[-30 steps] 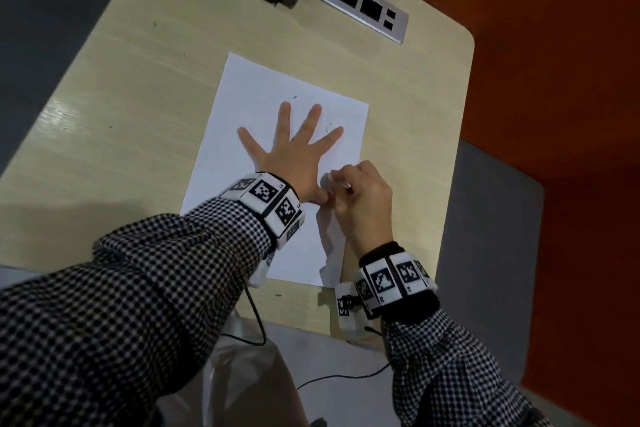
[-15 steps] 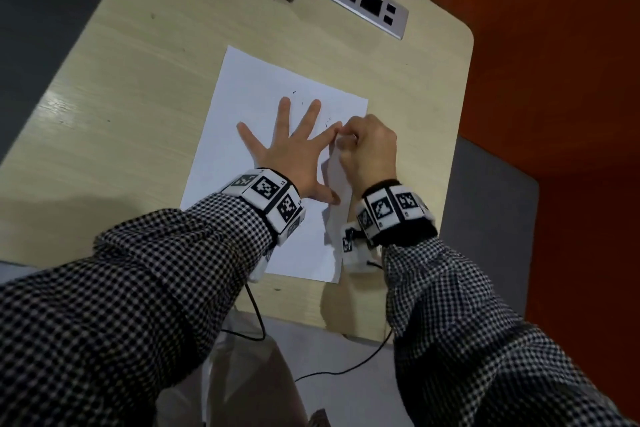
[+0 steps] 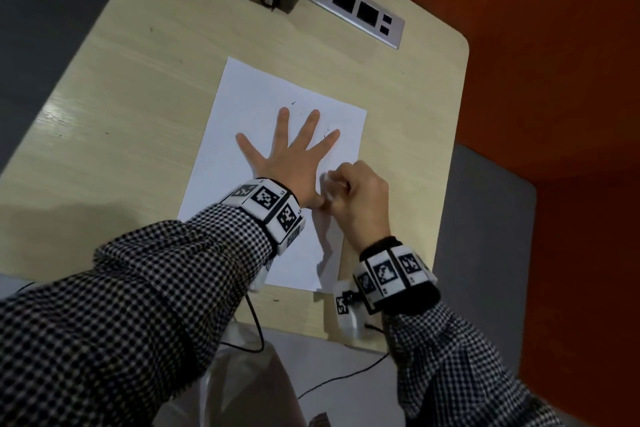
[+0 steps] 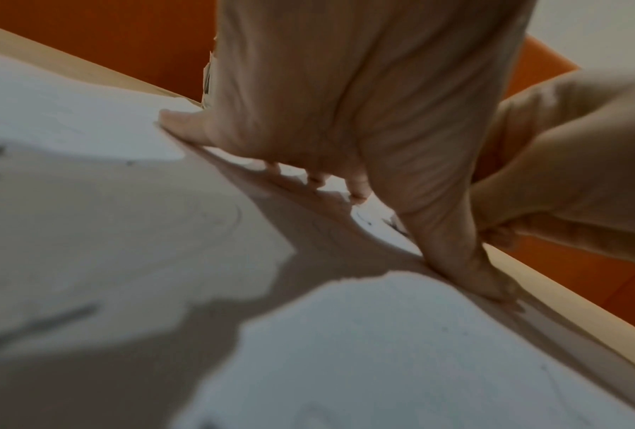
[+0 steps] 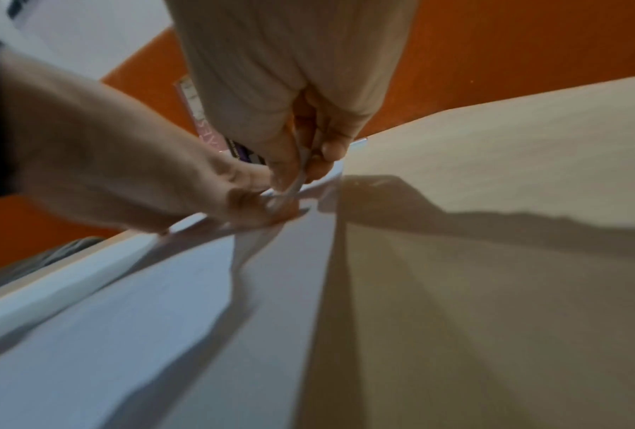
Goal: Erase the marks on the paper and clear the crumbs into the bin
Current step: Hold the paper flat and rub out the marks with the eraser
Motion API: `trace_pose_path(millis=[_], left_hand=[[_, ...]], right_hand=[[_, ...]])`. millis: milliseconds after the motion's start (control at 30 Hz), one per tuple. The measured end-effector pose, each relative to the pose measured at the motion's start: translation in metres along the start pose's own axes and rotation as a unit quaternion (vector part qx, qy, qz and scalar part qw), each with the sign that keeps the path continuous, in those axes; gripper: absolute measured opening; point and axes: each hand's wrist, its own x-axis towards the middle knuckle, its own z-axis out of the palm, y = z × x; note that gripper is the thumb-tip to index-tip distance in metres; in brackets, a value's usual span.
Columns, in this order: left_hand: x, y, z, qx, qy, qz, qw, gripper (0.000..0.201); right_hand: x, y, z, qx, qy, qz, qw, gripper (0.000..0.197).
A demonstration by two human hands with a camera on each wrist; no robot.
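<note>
A person's spread left hand (image 3: 289,163) presses flat on the 1 white rectangular sheet of paper (image 3: 256,135) on the pale wooden table (image 3: 114,121), while the right hand (image 3: 360,198), fingers curled, pinches a small white eraser (image 3: 327,180) near the sheet's right edge: the erasing step, by the look of it. Next, the rubbing likely must reach the few dark pencil marks (image 3: 325,132) beside the left fingertips; 2 hands show, no bin clearly visible.
</note>
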Motion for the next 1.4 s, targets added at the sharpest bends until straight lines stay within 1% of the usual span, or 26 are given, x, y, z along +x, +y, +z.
trace_pose_path(millis=[67,167,233,300,333,367,400,467,500,533,600,667,700,733,800,867,900,933,1000,1067,1133,1200,1267,1333,1400], left_hand=[[-0.001,0.001,0.0,0.001,-0.002,0.003,1.0,0.118],[-0.001,0.001,0.001,0.01,-0.003,0.008,1.0,0.123],[-0.001,0.001,0.002,0.006,-0.003,0.006,1.0,0.116],[0.0,0.0,0.003,-0.006,0.006,-0.002,1.0,0.102],[0.0,0.0,0.003,-0.007,0.008,-0.005,1.0,0.1],[0.0,0.0,0.002,-0.005,0.007,-0.004,1.0,0.102],[0.0,0.0,0.002,-0.002,0.003,0.0,1.0,0.106],[-0.001,0.001,0.0,0.004,-0.006,0.007,1.0,0.118],[-0.002,0.001,0.0,0.005,-0.009,0.007,1.0,0.121],[-0.002,0.001,-0.001,0.005,-0.01,0.007,1.0,0.12],[-0.002,0.001,0.0,-0.003,-0.004,0.002,1.0,0.109],[-0.002,0.0,-0.001,-0.002,0.004,0.002,1.0,0.098],[-0.004,0.0,-0.002,-0.001,0.0,0.005,1.0,0.099],[-0.007,0.001,-0.003,0.0,-0.006,0.01,1.0,0.104],[-0.014,-0.001,-0.005,0.005,-0.015,0.022,1.0,0.117],[-0.017,-0.001,-0.008,-0.004,-0.001,0.021,1.0,0.122],[-0.015,0.0,-0.01,-0.016,0.013,0.017,1.0,0.122],[-0.011,0.002,-0.011,-0.029,0.028,0.012,0.999,0.12],[0.002,0.009,-0.015,-0.044,0.051,0.0,0.998,0.108],[0.014,0.012,-0.016,-0.031,0.054,-0.022,0.998,0.1],[0.022,0.009,-0.014,-0.014,0.046,-0.036,0.998,0.103],[0.023,0.005,-0.012,-0.008,0.042,-0.036,0.998,0.107],[0.022,0.004,-0.011,-0.005,0.041,-0.032,0.999,0.111],[0.022,0.005,-0.011,-0.008,0.039,-0.03,0.999,0.116],[0.021,0.004,-0.012,-0.01,0.041,-0.03,0.999,0.115]], right_hand=[[0.017,0.001,-0.004,0.005,-0.009,0.01,1.0,0.014],[0.05,0.003,-0.005,0.015,0.0,0.049,0.999,0.013],[0.034,-0.001,0.001,0.005,0.011,0.042,0.999,0.013],[0.003,-0.009,0.005,-0.003,-0.013,-0.004,1.0,0.013],[-0.005,-0.011,0.004,0.003,-0.032,-0.016,0.999,0.013],[-0.002,-0.011,0.002,0.004,-0.042,-0.013,0.999,0.013],[0.01,-0.009,0.001,0.0,-0.037,0.002,0.999,0.012],[0.038,-0.005,-0.001,0.003,-0.011,0.041,0.999,0.01],[0.045,-0.003,-0.001,0.008,0.0,0.052,0.999,0.009],[0.044,-0.004,0.001,0.011,0.011,0.056,0.998,0.009],[0.023,-0.008,0.004,-0.002,0.02,0.03,0.999,0.01],[0.002,-0.01,0.001,0.004,-0.022,0.004,1.0,0.01],[0.0,-0.008,-0.003,0.013,-0.046,0.008,0.999,0.009],[0.005,-0.006,-0.009,0.029,-0.055,0.023,0.998,0.008],[0.022,0.0,-0.021,0.082,-0.017,0.065,0.994,0.007],[0.04,0.006,-0.029,0.097,0.04,0.069,0.992,0.005],[0.046,0.008,-0.029,0.087,0.052,0.059,0.993,0.004],[0.05,0.007,-0.026,0.079,0.051,0.052,0.994,0.004],[0.054,0.004,-0.018,0.071,0.028,0.052,0.996,0.005],[0.051,0.003,-0.01,0.057,0.008,0.045,0.997,0.008],[0.045,0.002,-0.005,0.047,0.002,0.025,0.999,0.007],[0.046,0.0,-0.005,0.037,0.007,0.006,0.999,0.012],[0.06,-0.004,-0.005,0.015,0.006,0.001,1.0,0.016],[0.082,-0.009,-0.005,-0.004,0.003,0.011,1.0,0.012],[0.09,-0.011,-0.006,-0.01,0.008,0.009,1.0,0.01]])
